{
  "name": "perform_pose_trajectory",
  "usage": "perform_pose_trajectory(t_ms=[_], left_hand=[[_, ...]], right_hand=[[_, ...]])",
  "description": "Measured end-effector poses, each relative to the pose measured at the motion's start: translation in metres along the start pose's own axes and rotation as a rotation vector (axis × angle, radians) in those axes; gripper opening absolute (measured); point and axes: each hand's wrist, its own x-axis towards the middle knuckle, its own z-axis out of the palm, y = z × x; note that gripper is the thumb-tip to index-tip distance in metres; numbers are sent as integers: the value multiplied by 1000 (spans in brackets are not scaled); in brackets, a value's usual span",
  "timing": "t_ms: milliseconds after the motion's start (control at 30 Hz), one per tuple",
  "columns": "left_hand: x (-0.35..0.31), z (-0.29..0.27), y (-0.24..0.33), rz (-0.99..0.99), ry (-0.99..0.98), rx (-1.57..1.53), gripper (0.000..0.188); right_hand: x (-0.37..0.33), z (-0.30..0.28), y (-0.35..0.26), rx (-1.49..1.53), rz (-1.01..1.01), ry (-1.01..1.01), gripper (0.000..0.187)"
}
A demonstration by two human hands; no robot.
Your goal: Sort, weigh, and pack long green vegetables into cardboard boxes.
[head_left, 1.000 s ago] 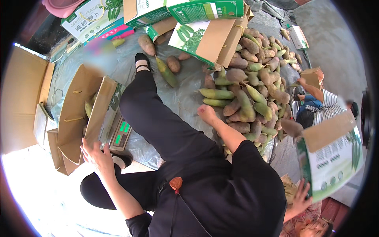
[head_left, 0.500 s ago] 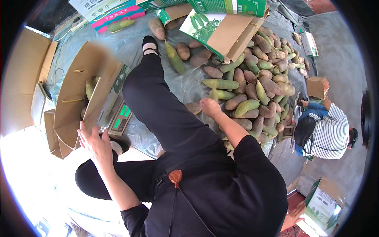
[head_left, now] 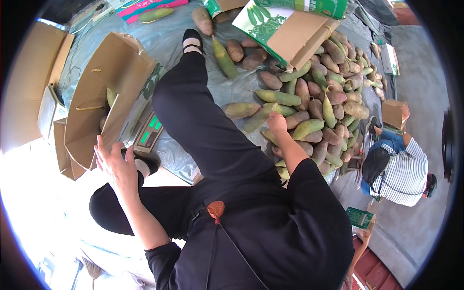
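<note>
Down at the bottom of the frame, a reddish-brown pendant (head_left: 216, 209) is dangling over the black top (head_left: 270, 227). Just left of that, the left hand (head_left: 117, 163) is hovering by the lower edge of a brown carton (head_left: 79, 137), fingers spread apart, holding nothing; can't tell if it's touching the cardboard.

Over at centre right, the right hand (head_left: 277, 123) is curling its fingers together right at a green radish (head_left: 257, 119). Honestly can't tell whether they're clamped on it or just brushing it. What matters is the angle: that radish is lying to the hand's left, its long axis slanting from lower left to upper right, upper end by the fingers. So the right hand is sitting way nearer to it than the left, while the left is the one by the carton, with the trouser leg (head_left: 186, 116) stretching between the two sides.

Behind the hand, the pile of radishes (head_left: 356, 110) is spreading across the upper right. A scale (head_left: 146, 137) is glowing green beside the carton. Farther up, an open green-and-white box (head_left: 302, 36) is lying tilted, and at far right someone in a striped shirt (head_left: 403, 174) is crouching.
</note>
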Motion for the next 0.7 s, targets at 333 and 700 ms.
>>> perform_pose_trajectory(t_ms=[333,700], left_hand=[[4,3,3,-21,34,-68,27],[5,-9,2,-63,-7,-144,25]], right_hand=[[41,53,8,1011,838,-55,52],[21,23,-27,967,-112,11,60]])
